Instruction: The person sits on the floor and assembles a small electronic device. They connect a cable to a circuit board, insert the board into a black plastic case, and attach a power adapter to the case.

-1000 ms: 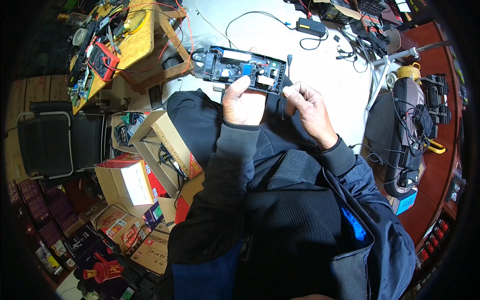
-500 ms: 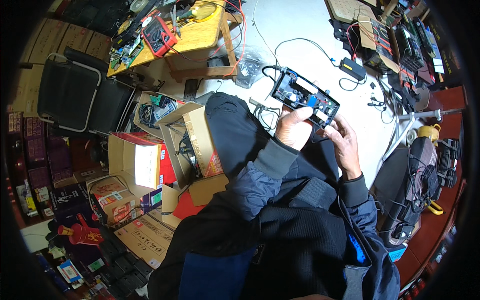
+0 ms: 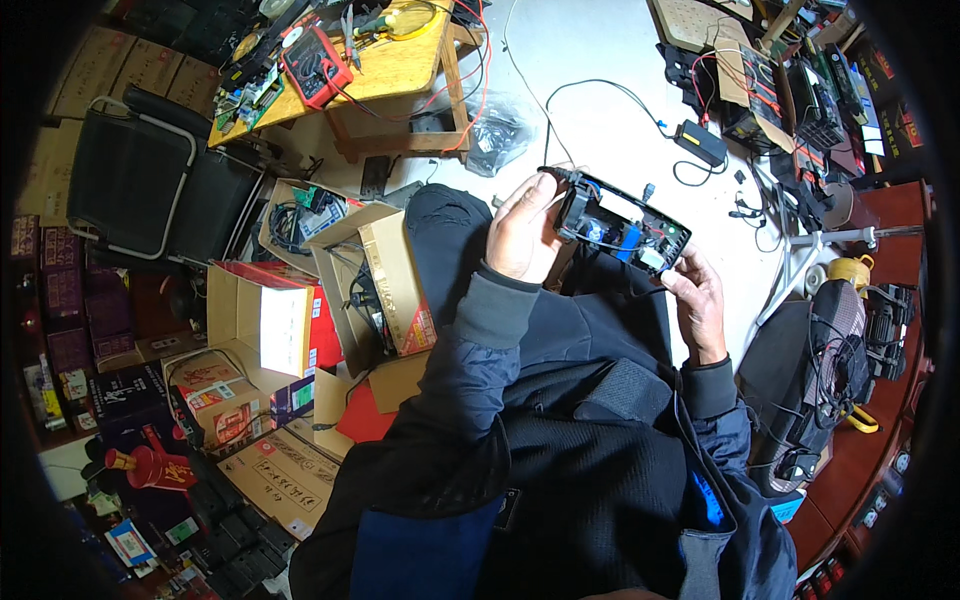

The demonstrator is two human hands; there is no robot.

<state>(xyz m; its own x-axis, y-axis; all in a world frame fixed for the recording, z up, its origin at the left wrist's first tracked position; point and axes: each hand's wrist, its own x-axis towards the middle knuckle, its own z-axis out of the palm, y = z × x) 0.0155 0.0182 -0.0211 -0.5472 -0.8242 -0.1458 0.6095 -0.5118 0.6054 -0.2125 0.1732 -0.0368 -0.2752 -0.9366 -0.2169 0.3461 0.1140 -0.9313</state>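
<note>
Between my hands, above my lap, is an open black electronics box (image 3: 622,226) that bares a circuit board with a blue component, white parts and thin wires. My left hand (image 3: 525,228) is closed at its left end, thumb beside the black cable plug (image 3: 556,176) at that corner. Whether the fingers grip the plug or only the casing is hard to tell. The lower right corner of the box is pinched by my right hand (image 3: 698,298), thumb in front, other fingers partly hidden. A black cable (image 3: 612,84) rises from the plug and loops across the white floor.
A black power adapter (image 3: 702,143) lies on the floor beyond the box. At the upper left, a wooden table (image 3: 392,92) bears a red multimeter (image 3: 316,68). Open cardboard boxes (image 3: 392,285) stand left of my legs, near a black chair (image 3: 130,180). Tools and cables crowd the right.
My left hand has shifted left, from the front edge of the box to its plug end. The box has moved slightly right and down and turned a little. My right hand stays at its corner.
</note>
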